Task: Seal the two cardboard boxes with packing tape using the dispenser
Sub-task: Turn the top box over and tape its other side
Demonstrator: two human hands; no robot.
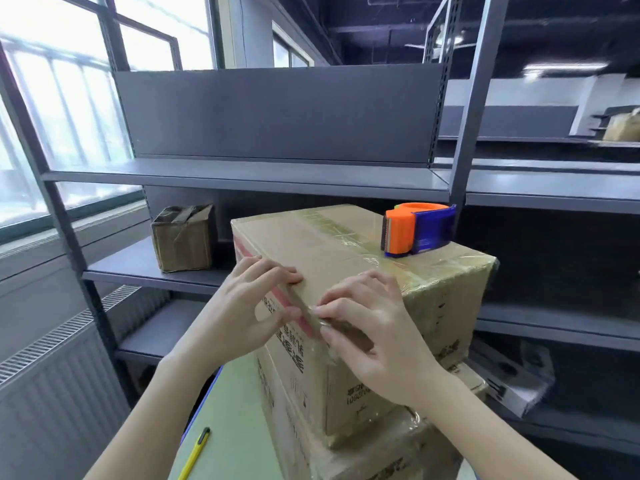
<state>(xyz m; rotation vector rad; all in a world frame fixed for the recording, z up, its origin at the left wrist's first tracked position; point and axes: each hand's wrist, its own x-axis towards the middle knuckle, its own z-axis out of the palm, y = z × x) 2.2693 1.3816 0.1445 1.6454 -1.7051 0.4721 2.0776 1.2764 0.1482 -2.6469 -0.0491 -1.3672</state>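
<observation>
Boxes, two of brown cardboard, stacked on a green table (235,410). Top box (346,258) sitting on bottom box (381,452), turned a bit, with one corner pointing near. Shiny clear tape (332,233) running across the lid of the top box and down its sides. More shiny tape on the bottom box too. Orange and blue dispenser (417,228) standing on the lid at the far right, well apart from both hands.

Left hand (242,306) on the near left edge of the top box. Fingers (277,275) almost straight, side by side, laid flat on the lid just past the edge. Thumb lower down, pressed on the side wall by the red stripe. Edge of the box between fingers and thumb. Nothing wrapped up inside the hand.

Right hand (377,327) at the near corner of the same box, just beside the left hand, the two thumbs nearly touching. Fingers bent only a little, tips (332,308) pushing down on the tape right where it folds over the edge. Crinkled end of the tape stuck to the corner just under the thumb. Nothing held inside this hand either.

Small box (183,237) on a grey shelf (156,265) behind, off to the left. Yellow pen (195,452) lying on the table, near the left arm. Big window (52,98) and white radiator (52,393) at the far left.
</observation>
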